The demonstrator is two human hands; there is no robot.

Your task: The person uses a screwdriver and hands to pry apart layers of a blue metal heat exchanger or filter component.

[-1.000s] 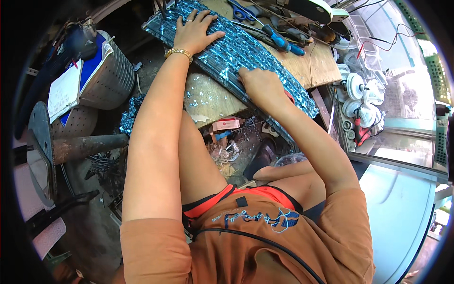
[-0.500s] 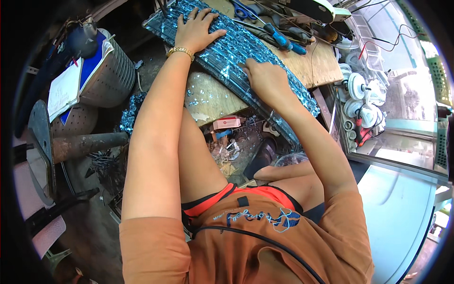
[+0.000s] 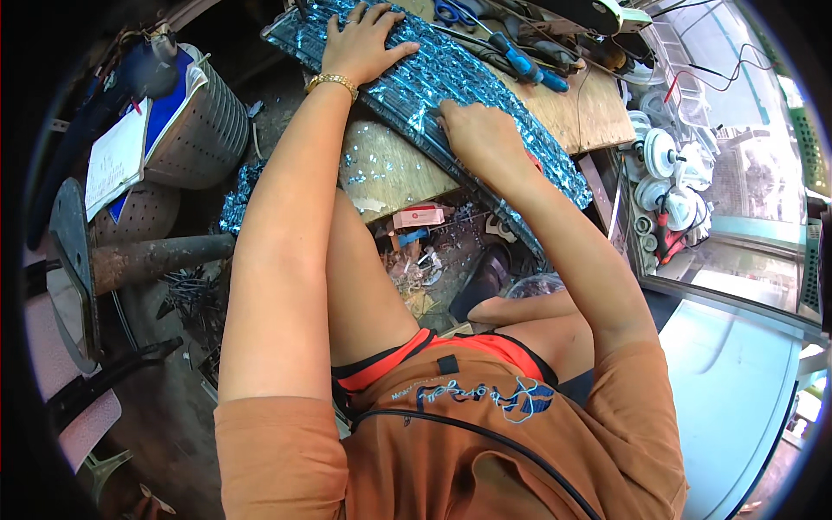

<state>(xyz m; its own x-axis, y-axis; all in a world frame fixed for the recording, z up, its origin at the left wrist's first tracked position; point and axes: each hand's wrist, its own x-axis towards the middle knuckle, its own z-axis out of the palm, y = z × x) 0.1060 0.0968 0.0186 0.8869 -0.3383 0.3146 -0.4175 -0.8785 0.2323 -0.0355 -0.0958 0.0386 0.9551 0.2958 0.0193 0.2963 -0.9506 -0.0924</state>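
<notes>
A long blue finned metal panel point(image 3: 472, 82) lies slantwise across a wooden workboard point(image 3: 594, 117). My left hand point(image 3: 362, 43), with a gold bracelet at the wrist, rests flat on the panel's far left end, fingers spread. My right hand point(image 3: 475, 132) presses on the panel's near edge around the middle, fingers curled down onto the fins; whether it pinches anything small is hidden.
Blue-handled screwdrivers point(image 3: 524, 62) and scissors point(image 3: 455, 13) lie on the board behind the panel. A grey perforated drum point(image 3: 204, 130) with papers stands at left, a rusty pipe point(image 3: 152, 260) below it. White round fan parts point(image 3: 663, 169) sit at right. Litter and a small box point(image 3: 420, 217) lie on the ground.
My right hand has slid left along the panel's near edge. The view has shifted slightly; my left hand stays on the panel's far end.
</notes>
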